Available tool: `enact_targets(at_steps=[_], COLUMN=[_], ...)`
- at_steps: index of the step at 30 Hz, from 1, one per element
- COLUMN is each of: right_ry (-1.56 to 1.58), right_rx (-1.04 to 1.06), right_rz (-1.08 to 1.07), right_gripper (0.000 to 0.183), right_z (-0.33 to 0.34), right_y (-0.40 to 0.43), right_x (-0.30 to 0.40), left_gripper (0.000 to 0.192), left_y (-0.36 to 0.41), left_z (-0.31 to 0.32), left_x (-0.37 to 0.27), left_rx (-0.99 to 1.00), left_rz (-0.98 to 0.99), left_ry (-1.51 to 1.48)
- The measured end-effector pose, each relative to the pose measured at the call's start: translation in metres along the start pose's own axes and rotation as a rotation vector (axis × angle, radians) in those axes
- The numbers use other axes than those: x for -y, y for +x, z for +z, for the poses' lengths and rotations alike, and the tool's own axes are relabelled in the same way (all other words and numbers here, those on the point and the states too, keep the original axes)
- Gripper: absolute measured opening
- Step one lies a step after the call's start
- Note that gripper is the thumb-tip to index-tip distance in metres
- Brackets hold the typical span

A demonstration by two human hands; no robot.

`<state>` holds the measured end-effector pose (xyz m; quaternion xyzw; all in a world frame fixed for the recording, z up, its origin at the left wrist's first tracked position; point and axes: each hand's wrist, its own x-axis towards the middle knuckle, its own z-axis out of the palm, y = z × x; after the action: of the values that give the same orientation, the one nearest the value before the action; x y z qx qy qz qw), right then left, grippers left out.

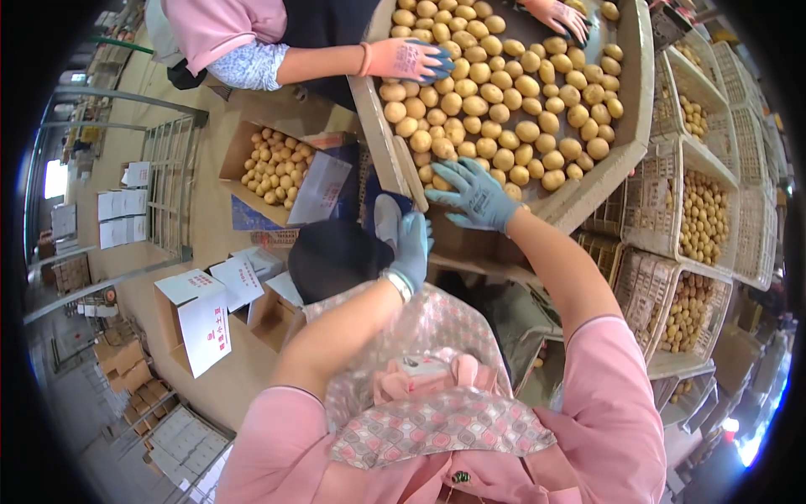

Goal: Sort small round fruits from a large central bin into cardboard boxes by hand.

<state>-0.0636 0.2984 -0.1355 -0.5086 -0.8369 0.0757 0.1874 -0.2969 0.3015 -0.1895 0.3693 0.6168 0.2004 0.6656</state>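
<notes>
Many small potatoes (491,94) lie spread over a sorting tray with raised edges (592,183). My right hand (480,194), in a light blue work glove, rests with spread fingers at the tray's near left corner, its fingertips touching potatoes. My left hand (413,246), gloved the same way, is below that corner, near the end of a wooden edge strip (410,173); its fingers point away from me, and whether they hold anything cannot be made out. An open carton (236,154) of potatoes stands left of the tray.
Across the tray are another person's gloved hand (409,60) and a further gloved hand (557,19). Plastic crates (679,208) of potatoes are stacked at the right. Open white cartons (204,321) stand on the floor at the left, near a metal rack (170,183).
</notes>
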Motion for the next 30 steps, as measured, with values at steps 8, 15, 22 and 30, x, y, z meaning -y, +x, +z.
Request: enact_targets(at_steps=[8, 15, 22, 30], right_ry=[0.007, -0.313, -0.347, 0.601], right_rx=[-0.088, -0.06, 0.164, -0.675], right_rz=[0.156, 0.657, 0.922, 1.206], right_gripper=[0.053, 0.043, 0.021, 0.045], right_z=[0.002, -0.003, 0.013, -0.064], right_y=[0.012, 0.073, 0.111, -0.008], right_x=[0.033, -0.001, -0.009, 0.065], left_gripper=[0.063, 0.081, 0.073, 0.083], left_y=[0.033, -0.02, -0.007, 0.002], left_z=[0.061, 0.095, 0.091, 0.074], left_x=[-0.021, -0.064, -0.054, -0.044], left_rx=[0.356, 0.432, 0.368, 0.665], left_rz=[-0.676, -0.764, -0.707, -0.651], left_ry=[-1.017, -1.145, -1.136, -1.124])
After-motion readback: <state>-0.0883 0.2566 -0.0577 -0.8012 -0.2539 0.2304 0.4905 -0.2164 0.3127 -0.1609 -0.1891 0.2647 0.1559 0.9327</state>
